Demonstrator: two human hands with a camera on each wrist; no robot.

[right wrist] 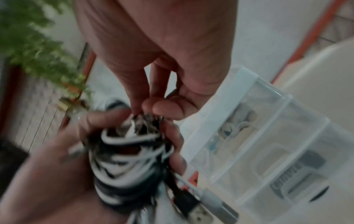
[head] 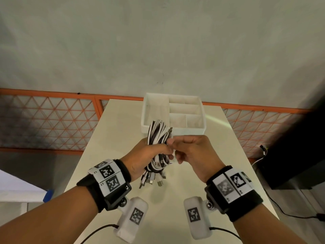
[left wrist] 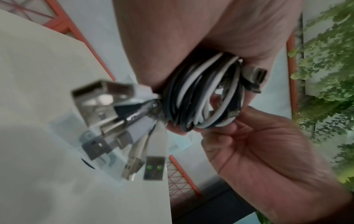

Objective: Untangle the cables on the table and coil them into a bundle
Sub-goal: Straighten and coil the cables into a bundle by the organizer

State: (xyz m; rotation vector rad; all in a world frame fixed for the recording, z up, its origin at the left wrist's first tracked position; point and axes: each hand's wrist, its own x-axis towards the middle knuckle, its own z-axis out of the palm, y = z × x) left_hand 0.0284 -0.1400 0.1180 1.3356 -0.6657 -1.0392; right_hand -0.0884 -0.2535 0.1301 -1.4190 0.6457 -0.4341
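A bundle of black and white cables (head: 158,138) is held above the table (head: 112,131) in my left hand (head: 149,155), whose fingers wrap round its middle. Several USB plugs (head: 153,180) hang from the bundle's near end, large and blurred as the USB plugs (left wrist: 118,125) in the left wrist view. My right hand (head: 182,148) sits right of the bundle, its thumb and fingertips pinching the cables at their upper part. In the right wrist view my right fingertips (right wrist: 161,107) meet over the cable bundle (right wrist: 130,159). The coiled loops (left wrist: 206,94) show in the left wrist view.
A white divided tray (head: 173,113) stands at the table's far end, just behind the bundle. Beyond the table runs an orange lattice railing (head: 52,120). A dark object with a cord (head: 290,155) stands on the floor at the right.
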